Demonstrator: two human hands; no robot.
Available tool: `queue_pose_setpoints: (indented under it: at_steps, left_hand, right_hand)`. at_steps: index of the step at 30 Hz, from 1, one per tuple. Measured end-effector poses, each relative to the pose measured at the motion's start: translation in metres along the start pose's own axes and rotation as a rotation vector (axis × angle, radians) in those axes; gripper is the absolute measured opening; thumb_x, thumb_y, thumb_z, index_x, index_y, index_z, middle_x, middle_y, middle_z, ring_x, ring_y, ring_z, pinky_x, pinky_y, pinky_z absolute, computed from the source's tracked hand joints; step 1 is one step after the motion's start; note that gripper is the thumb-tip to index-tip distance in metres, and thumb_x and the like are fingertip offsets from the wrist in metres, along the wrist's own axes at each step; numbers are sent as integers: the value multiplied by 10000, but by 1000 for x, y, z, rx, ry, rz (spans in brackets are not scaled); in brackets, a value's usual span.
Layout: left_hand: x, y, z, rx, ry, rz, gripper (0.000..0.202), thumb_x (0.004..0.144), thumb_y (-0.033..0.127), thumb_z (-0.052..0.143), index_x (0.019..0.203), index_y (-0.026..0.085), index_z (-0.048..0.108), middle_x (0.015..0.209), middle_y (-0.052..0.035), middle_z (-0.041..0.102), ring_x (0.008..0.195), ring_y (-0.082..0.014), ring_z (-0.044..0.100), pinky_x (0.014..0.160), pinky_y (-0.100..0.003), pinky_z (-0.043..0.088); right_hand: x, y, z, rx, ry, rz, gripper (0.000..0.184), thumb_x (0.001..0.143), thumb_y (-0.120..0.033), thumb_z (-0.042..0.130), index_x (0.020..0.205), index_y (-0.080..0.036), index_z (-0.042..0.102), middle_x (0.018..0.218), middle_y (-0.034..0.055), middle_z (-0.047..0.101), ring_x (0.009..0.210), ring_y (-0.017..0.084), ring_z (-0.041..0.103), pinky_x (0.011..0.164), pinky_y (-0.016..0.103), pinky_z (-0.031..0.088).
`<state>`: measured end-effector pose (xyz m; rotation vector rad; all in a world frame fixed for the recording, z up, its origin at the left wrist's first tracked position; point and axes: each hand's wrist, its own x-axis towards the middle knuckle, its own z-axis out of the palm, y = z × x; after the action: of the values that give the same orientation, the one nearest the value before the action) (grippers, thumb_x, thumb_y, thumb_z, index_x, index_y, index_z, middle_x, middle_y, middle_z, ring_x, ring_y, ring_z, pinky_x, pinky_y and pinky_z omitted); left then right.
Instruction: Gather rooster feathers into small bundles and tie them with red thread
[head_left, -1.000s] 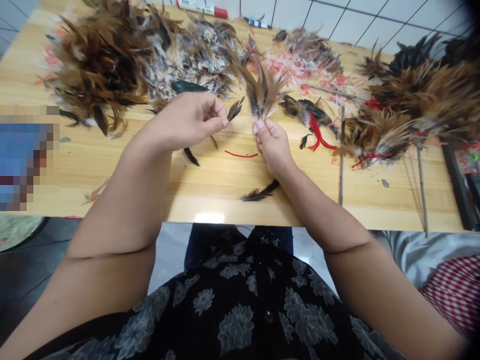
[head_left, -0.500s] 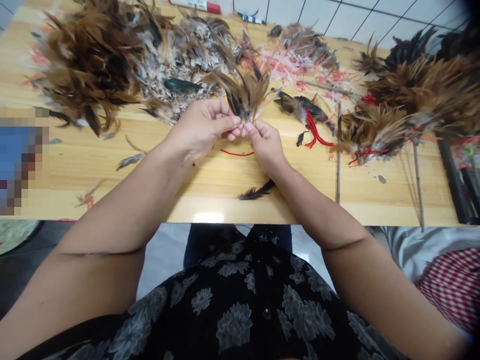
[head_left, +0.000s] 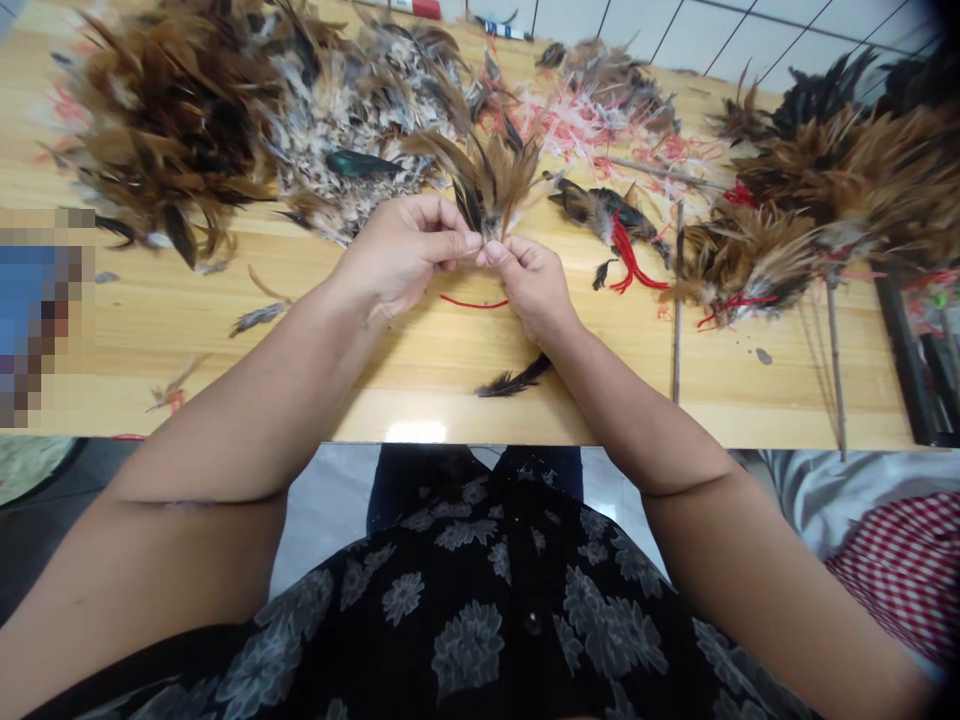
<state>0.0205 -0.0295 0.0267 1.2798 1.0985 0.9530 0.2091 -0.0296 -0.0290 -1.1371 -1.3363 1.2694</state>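
Observation:
My left hand (head_left: 420, 245) and my right hand (head_left: 531, 280) meet above the middle of the table. Between their pinched fingertips they grip the base of a small feather bunch (head_left: 495, 185), brown and dark, whose tips fan out away from me. Both hands are closed. A red string (head_left: 474, 304) curves over the wood just below the fingers. Near my right wrist lies a single black feather (head_left: 514, 380). Beyond the right hand is a dark feather bundle (head_left: 611, 215) with red strings (head_left: 628, 258) trailing from it. The exact quill ends are hidden by the fingers.
A big pile of brown feathers (head_left: 172, 130) and a greyish fluffy pile (head_left: 360, 110) cover the far left. Feather dusters (head_left: 847, 180) with thin sticks (head_left: 836, 370) lie at the right, beside a black frame (head_left: 904, 360). Pink plastic strips (head_left: 577, 120) and a marker (head_left: 504, 31) are farther back.
The fingertips have shifted only slightly, still pinching the feather bunch at its base. The whole view has moved a little; the things on the table stay where they were.

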Motion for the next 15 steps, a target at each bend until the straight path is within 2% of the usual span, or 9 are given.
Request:
queue_pose_setpoints:
  at_steps: [4, 9, 11, 15]
  left_hand:
    - [-2, 2, 1, 45, -6, 40, 441, 877, 278, 1057, 858, 302, 617, 919, 25, 833, 1065, -279, 807, 1109, -475, 632]
    - [-3, 0, 1, 170, 5, 58, 523, 1039, 518, 1037, 923, 286, 582, 1000, -21, 875, 1246, -325, 850, 1125, -488, 624]
    - [-1, -3, 0, 167, -18, 58, 566, 1012, 582, 1068, 933, 283, 594, 1005, -24, 871, 1238, -326, 849, 1115, -484, 621]
    - [3, -8, -2, 86, -52, 49, 757, 778, 763, 1217, 926, 297, 639, 985, -16, 863, 1130, -325, 822, 1029, -470, 608]
  right_hand:
    - [1, -2, 0, -4, -20, 6, 627, 1058, -756, 989, 849, -251, 682, 875, 4, 675, 1011, 197, 680, 944, 323, 606]
    - [3, 0, -1, -10, -40, -17, 639, 1058, -753, 995, 842, -250, 666, 878, -1, 667, 978, 185, 655, 944, 322, 595]
    - [3, 1, -1, -27, -46, -15, 675, 1063, -773, 985, 821, -261, 617, 849, -6, 618, 972, 193, 648, 927, 323, 595]
    - [4, 6, 0, -63, -57, -6, 716, 1108, -793, 930, 808, -282, 529, 837, -9, 546, 948, 199, 608, 893, 320, 591]
